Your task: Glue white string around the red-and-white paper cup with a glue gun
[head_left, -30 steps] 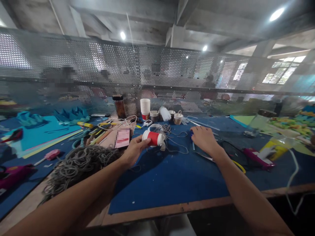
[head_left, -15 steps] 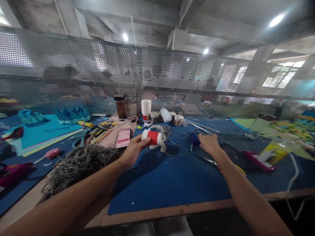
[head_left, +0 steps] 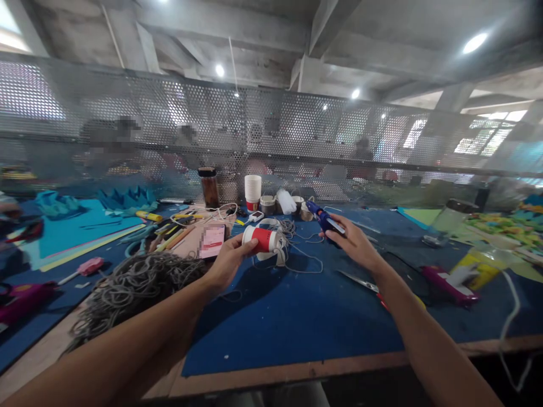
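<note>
My left hand (head_left: 227, 257) is closed around a red and white paper cup (head_left: 263, 239), which lies on its side in the air above the blue table mat. Grey string (head_left: 303, 265) hangs and loops around the cup's right end. My right hand (head_left: 348, 240) grips a blue glue gun (head_left: 322, 219), raised off the mat with its tip up and to the left. Below my right forearm lies a pair of scissors (head_left: 360, 281), its red and yellow handles partly covered by the arm.
A heap of grey string (head_left: 142, 288) lies by my left forearm, with a phone (head_left: 212, 242) beyond it. Stacked paper cups (head_left: 253, 192), small tubs and a dark jar (head_left: 208, 187) stand at the back. A magenta tool (head_left: 449, 284) rests at right.
My right hand has lifted the blue glue gun off the mat, turning its tip upward. My left hand stays almost still with the cup.
</note>
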### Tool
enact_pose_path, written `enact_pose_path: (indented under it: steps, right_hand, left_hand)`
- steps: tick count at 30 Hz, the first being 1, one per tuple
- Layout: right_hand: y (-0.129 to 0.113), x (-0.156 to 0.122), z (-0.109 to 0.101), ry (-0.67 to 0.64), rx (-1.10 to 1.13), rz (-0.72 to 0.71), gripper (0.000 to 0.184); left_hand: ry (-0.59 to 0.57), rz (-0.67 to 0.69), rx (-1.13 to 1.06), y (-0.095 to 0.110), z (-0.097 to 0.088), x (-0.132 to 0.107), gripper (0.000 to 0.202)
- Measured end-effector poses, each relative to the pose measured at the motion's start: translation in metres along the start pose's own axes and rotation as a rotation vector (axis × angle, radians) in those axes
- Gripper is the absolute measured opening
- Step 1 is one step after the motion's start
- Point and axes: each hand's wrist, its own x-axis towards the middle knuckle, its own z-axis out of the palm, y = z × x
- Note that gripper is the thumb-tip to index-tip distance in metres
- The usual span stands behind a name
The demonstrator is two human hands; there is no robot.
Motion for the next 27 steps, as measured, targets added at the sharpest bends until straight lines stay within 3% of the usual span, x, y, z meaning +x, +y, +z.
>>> enact_pose_path:
  steps: [6, 11, 16, 19, 27]
  right_hand:
    - [-0.005, -0.004, 0.042, 0.067, 0.172, 0.051, 0.037]
    - [-0.008, -0.008, 0.063, 0.194, 0.39, 0.182, 0.044]
    - [-0.022, -0.01, 0.071, 0.073, 0.59, 0.207, 0.043]
    - [-0.028, -0.011, 0.076, 0.006, 0.531, 0.209, 0.04]
    - [-0.024, -0.026, 0.085, 0.059, 0.278, 0.222, 0.038]
  left_hand:
    - [0.013, 0.017, 0.014, 0.001, 0.001, 0.0, 0.024]
    - [0.026, 0.021, 0.05, -0.003, 0.0, -0.001, 0.025]
    - [0.013, 0.033, 0.085, -0.008, -0.001, -0.004, 0.029]
    - [0.024, 0.03, 0.092, -0.007, -0.001, -0.006, 0.031]
    - [0.1, 0.049, 0.047, -0.004, -0.004, -0.005, 0.033]
